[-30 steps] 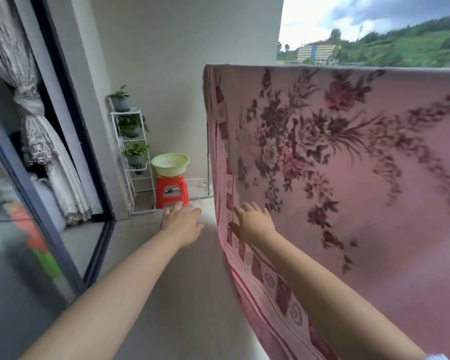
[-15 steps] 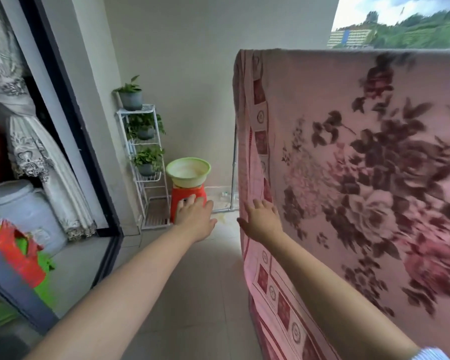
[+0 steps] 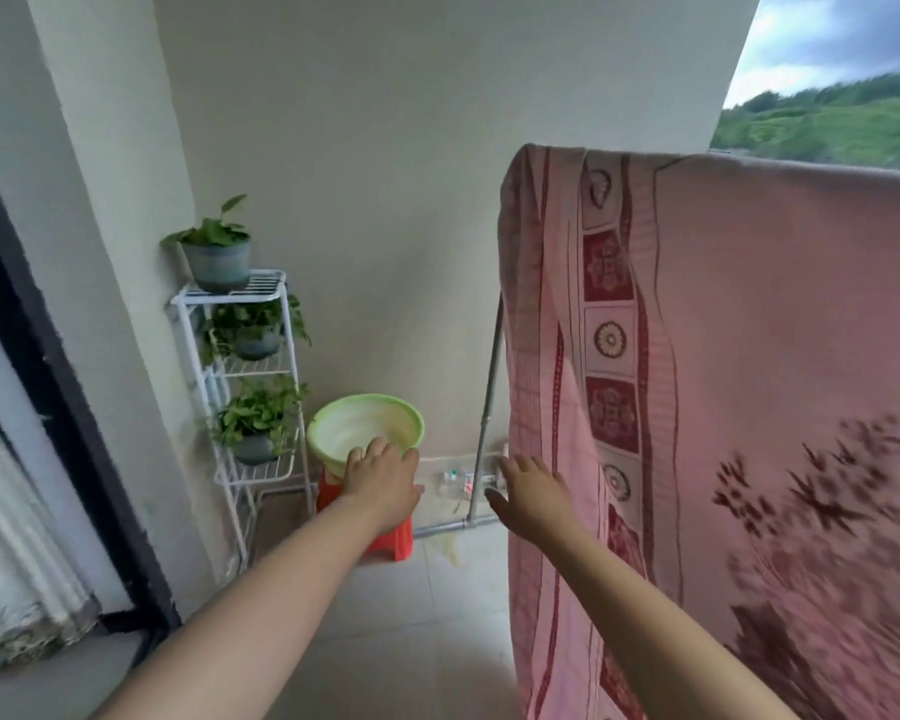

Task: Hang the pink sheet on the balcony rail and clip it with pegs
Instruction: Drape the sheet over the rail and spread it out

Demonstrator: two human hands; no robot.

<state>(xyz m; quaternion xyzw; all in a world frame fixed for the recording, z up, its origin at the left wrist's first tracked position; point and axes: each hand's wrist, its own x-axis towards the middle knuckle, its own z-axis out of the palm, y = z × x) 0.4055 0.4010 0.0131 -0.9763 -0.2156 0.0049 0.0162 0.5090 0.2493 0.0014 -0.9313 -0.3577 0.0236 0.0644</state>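
Note:
The pink sheet [image 3: 749,387] with dark red flowers and a patterned border hangs over the balcony rail on the right, down to the floor. Only a metal post [image 3: 491,376] of the rail shows at the sheet's left edge. My left hand [image 3: 383,478] is stretched forward, fingers apart, in front of a green basin [image 3: 365,426] on a red stool [image 3: 393,537]. My right hand [image 3: 531,491] is also stretched out, open, just left of the sheet's edge and holding nothing. No pegs are clearly visible; whatever lies in the basin is hidden.
A white wire rack [image 3: 245,387] with three potted plants stands against the wall at the left. A dark door frame [image 3: 58,397] and a curtain [image 3: 17,563] are at the far left. Small items [image 3: 458,480] lie on the floor by the wall.
My view has swung left and closer to the end wall. Both hands have moved forward toward the basin and stool; the right hand has come off the sheet's edge.

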